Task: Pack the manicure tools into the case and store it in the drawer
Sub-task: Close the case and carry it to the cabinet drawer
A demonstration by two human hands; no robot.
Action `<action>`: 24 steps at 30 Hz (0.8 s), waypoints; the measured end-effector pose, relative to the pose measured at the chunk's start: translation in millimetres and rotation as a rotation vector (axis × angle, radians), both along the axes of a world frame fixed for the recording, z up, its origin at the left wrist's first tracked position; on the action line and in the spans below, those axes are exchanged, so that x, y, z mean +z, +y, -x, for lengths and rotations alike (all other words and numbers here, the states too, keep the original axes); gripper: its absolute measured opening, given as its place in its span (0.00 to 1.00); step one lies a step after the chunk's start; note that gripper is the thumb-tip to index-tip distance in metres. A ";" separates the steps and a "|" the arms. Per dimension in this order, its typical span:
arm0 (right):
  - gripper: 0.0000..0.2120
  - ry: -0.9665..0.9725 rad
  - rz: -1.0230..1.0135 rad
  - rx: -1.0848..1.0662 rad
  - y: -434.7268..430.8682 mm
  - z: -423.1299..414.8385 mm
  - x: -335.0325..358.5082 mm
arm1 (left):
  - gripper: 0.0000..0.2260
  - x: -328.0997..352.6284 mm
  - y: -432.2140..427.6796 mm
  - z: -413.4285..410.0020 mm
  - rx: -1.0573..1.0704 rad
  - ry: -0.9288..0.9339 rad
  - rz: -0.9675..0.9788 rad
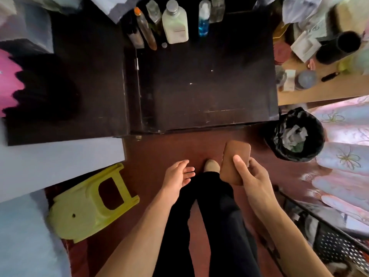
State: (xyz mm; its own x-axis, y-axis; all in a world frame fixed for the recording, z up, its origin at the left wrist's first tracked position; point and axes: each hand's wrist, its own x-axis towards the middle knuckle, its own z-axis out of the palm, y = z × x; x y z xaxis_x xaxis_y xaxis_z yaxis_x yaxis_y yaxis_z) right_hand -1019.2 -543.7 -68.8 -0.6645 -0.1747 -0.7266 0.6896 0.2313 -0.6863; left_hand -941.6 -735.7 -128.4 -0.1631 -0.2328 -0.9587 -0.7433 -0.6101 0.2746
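While the view looks straight down from a standing person, a pink cloth (9, 80) lies at the nine o'clock edge, with dark fabric just beside it. Toward seven o'clock a yellow plastic stool (87, 206) lies tipped on its side on the reddish-brown floor (159, 148), next to a pale blue surface.

At the middle of the view stands a dark wooden desk (207, 86). Along its twelve o'clock edge is a row of bottles: a thin one with an orange cap (144, 28), a wide bottle of pale green liquid (175, 23) and a small bottle of blue liquid (203, 20), all close together.

Below the desk, near six o'clock, the left hand (177, 176) hovers above the floor with its fingers (188, 173) loosely spread and relaxed, holding nothing. Just to its right a light-coloured shoe (211, 164) shows beneath black trousers (215, 216).

Next comes the right hand (253, 176), which grips the brown case (235, 158): the thumb lies across the top face and the other fingers (254, 162) curl round its right edge. The case is closed, held in the air over the floor, just in front of the desk's near edge and well apart from the left hand.

At three o'clock a black-lined waste bin (297, 134) holds crumpled paper. Toward two o'clock a lighter wooden surface (311, 94) carries small jars, a black tube (339, 47) and other clutter. A floral pink and blue cloth (345, 148) fills the right edge, with a black mesh basket (339, 246) at five o'clock.
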 end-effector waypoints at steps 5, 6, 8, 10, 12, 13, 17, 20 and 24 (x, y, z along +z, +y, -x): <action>0.16 0.022 0.045 -0.020 -1.9 8.3 -101.3 | 0.07 -107.8 2.1 27.1 0.122 0.054 -0.052; 0.16 0.028 0.049 -0.014 -2.0 9.6 -119.6 | 0.07 -129.8 2.1 30.9 0.153 0.063 -0.061; 0.15 0.030 0.070 -0.012 -1.8 12.6 -153.7 | 0.08 -173.9 3.0 38.8 0.238 0.085 -0.082; 0.17 0.022 0.096 -0.020 -2.2 15.3 -186.9 | 0.09 -219.5 4.0 46.7 0.343 0.127 -0.103; 0.19 0.041 0.120 -0.023 -4.1 19.5 -218.7 | 0.12 -263.5 3.8 55.4 0.434 0.173 -0.113; 0.21 0.066 0.127 -0.019 -5.3 21.9 -233.9 | 0.14 -283.8 3.5 59.9 0.470 0.190 -0.113; 0.22 0.147 0.190 -0.045 -9.7 24.4 -287.6 | 0.14 -345.3 4.7 72.9 0.573 0.308 -0.038; 0.17 0.251 0.229 -0.051 -15.4 21.6 -322.7 | 0.09 -375.1 -0.1 75.0 0.650 0.424 -0.026; 0.15 0.343 0.259 -0.019 -17.7 19.7 -364.3 | 0.06 -396.3 -2.7 70.0 0.693 0.494 -0.072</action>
State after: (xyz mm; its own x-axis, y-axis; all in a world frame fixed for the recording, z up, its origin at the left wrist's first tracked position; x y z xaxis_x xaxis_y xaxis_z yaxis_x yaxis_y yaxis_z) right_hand -1038.9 -561.4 -433.1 -0.8649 -0.3078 -0.3964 0.4134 0.0108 -0.9105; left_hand -1011.6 -738.4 -524.7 -0.4095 -0.3756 -0.8314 -0.0007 -0.9112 0.4120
